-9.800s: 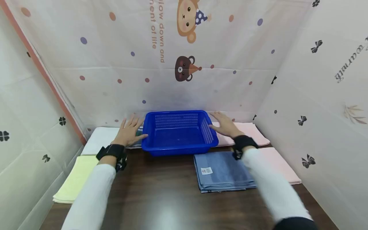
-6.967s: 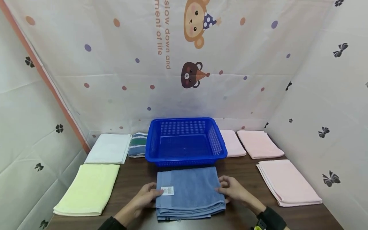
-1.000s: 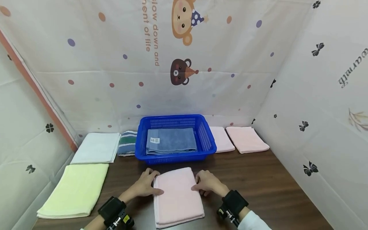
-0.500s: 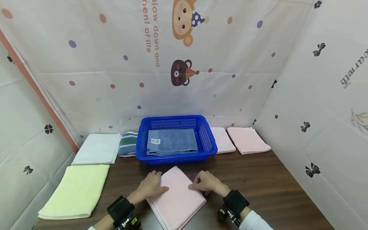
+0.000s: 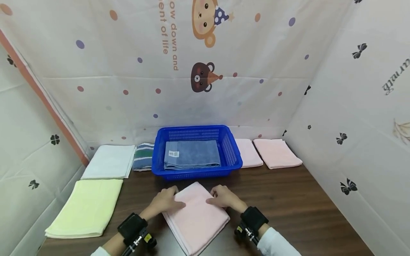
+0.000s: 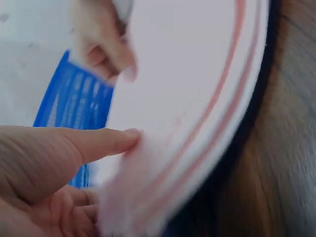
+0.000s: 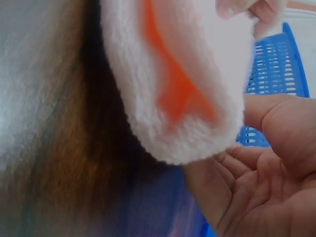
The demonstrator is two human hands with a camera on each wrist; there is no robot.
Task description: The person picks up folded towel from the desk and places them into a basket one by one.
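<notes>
A folded pink towel (image 5: pixel 196 217) lies skewed on the dark table (image 5: pixel 288 206) in front of me, one corner toward the blue basket (image 5: pixel 235 164). My left hand (image 5: pixel 166 201) pinches the towel's far left edge; the left wrist view shows the thumb on top of the pink towel (image 6: pixel 197 74) and the fingers curled beneath. My right hand (image 5: pixel 221 197) grips the far right edge, and in the right wrist view its fingers sit under the towel's corner (image 7: pixel 182 79). A folded blue-grey towel (image 5: pixel 192 155) lies inside the basket.
A white towel (image 5: pixel 109 161) and a striped towel (image 5: pixel 143 157) lie left of the basket, with a yellow-green towel (image 5: pixel 84 208) nearer me. Two pink towels (image 5: pixel 248 153) (image 5: pixel 277 153) lie to the right. Printed cloth walls close in three sides.
The pink towel has turned from square-on to skewed, one corner now toward the basket. Both hands have closed in on its far end.
</notes>
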